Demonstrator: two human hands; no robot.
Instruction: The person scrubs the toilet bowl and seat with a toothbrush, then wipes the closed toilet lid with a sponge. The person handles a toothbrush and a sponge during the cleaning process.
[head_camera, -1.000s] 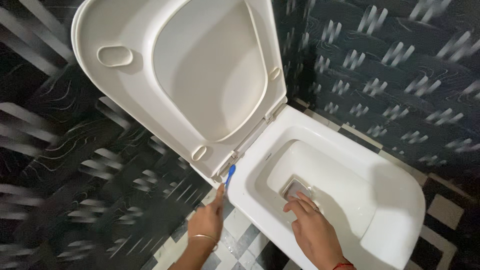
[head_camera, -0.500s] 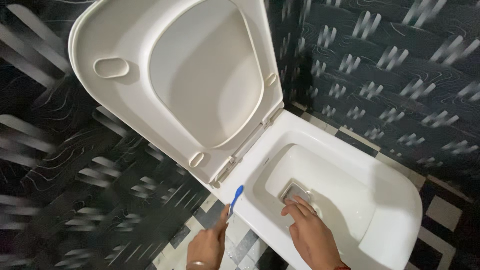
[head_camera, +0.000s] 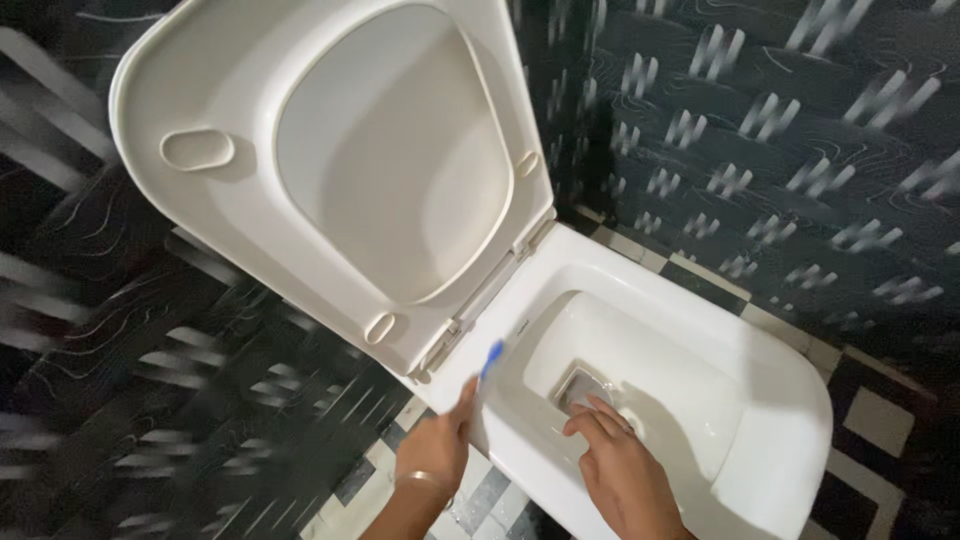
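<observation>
A white toilet bowl (head_camera: 760, 360) stands open, its seat and lid (head_camera: 330, 170) raised against the dark patterned wall. My left hand (head_camera: 437, 447), with a thin bangle on the wrist, grips a small blue brush (head_camera: 490, 360) whose tip touches the bowl's rim near the hinge. My right hand (head_camera: 615, 465) rests on the near rim, fingers reaching down into the bowl beside the grey drain opening (head_camera: 582, 385). It holds nothing that I can see.
Dark tiles with pale wavy marks cover the walls (head_camera: 780, 150) on both sides. The floor (head_camera: 880, 420) has black, grey and white checkered tiles, wet near my left hand.
My left hand dipped away from the hinge, then came back up, and the blue brush now touches the rim right of the hinge. The right hand stayed by the drain. The view shifted slightly.
</observation>
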